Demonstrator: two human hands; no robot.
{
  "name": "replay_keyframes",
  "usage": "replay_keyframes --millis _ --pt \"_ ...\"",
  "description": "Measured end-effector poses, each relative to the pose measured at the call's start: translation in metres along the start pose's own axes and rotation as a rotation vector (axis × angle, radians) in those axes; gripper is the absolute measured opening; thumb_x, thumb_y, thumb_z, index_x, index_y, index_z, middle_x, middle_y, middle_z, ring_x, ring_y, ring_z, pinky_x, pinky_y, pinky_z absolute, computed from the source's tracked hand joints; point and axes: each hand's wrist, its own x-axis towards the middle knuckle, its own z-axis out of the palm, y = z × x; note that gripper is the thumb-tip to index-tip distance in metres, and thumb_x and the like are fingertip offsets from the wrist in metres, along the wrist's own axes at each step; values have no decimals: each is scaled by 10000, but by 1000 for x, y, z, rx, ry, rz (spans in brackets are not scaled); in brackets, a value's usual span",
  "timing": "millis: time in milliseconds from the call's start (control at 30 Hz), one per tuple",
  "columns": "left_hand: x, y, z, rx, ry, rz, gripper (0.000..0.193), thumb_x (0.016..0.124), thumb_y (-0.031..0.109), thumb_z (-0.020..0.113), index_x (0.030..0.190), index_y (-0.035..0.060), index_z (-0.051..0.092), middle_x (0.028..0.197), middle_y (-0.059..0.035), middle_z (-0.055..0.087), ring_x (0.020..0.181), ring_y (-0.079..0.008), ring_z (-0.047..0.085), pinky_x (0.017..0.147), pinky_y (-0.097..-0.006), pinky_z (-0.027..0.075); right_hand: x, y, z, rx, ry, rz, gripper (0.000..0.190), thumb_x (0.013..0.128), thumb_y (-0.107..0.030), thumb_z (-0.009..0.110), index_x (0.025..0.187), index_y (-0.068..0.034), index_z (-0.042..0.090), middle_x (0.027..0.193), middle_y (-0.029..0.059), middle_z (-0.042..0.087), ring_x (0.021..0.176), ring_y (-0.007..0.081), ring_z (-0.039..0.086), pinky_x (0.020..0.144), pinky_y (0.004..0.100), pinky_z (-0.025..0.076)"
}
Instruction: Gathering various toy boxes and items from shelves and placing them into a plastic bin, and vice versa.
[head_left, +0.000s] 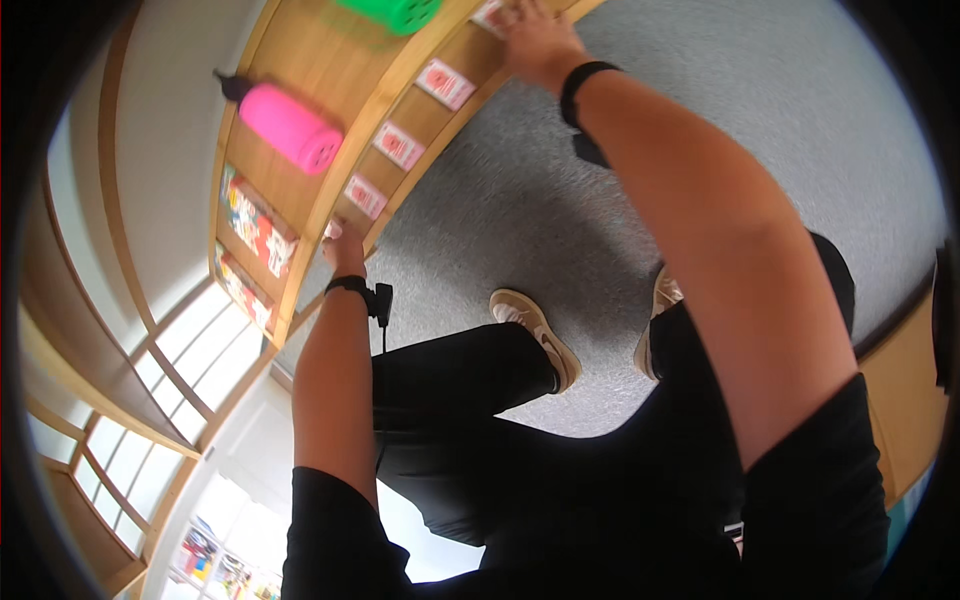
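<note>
My left hand (344, 246) is at the near end of a row of cards on a low wooden shelf (390, 90), its fingers on a small pinkish-white card (334, 229). At the far end of the row, my right hand (536, 37) reaches over another pink-and-white card (489, 16) and touches it; whether it grips the card is unclear. Between the hands lie several similar printed cards, one (445, 84) nearest my right hand and one (366, 196) nearest my left. Both wrists wear black bands.
On the shelf level behind the cards are a pink bottle (289, 127) with a black top, a green bottle (401, 11) and colourful printed packs (259, 225). Grey carpet (465, 217) lies under my shoes. A wooden furniture piece (907, 405) stands at the right.
</note>
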Motion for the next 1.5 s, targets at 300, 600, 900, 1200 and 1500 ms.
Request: replay_keyframes --millis 300,600,900,1200,1500 --pt "-24 16 28 -221 -356 64 608 915 405 550 1260 -93 510 1160 -250 637 1076 -378 623 923 -446 477 1 -16 39 -55 12 -18 453 940 -139 457 1383 -53 492 1476 153 450 1408 287 363 1157 471 248" --pt "-128 107 60 25 -80 351 872 936 505 542 1406 -176 269 1352 -405 382 1227 -516 469 1052 -512 395 -25 -71 81 -72 13 -145 481 912 -363 590 1257 -29 621 1324 122 590 1281 279 471 1047 474 327" --pt "-119 126 69 -101 -147 394 888 913 423 628 1417 -186 224 1353 -377 437 1241 -446 504 1031 -493 426 -27 -92 91 181 2 -114 407 921 -244 535 1233 8 602 1262 169 613 1252 301 527 1003 427 414" --pt "-83 126 39 -783 -467 -64 440 907 196 670 1223 -90 559 1093 -133 667 1028 -243 664 769 -355 587 0 -94 85 490 -132 168 385 905 -316 640 1123 1 665 1163 190 657 1092 342 641 911 424 515" --pt "-93 142 36 -1052 -518 -17 312 980 159 593 1228 -26 558 1175 -117 650 1075 -242 645 938 -393 541 9 -101 98 642 -191 119 247 882 -178 603 1050 -47 727 1113 177 702 1019 327 684 872 425 551"
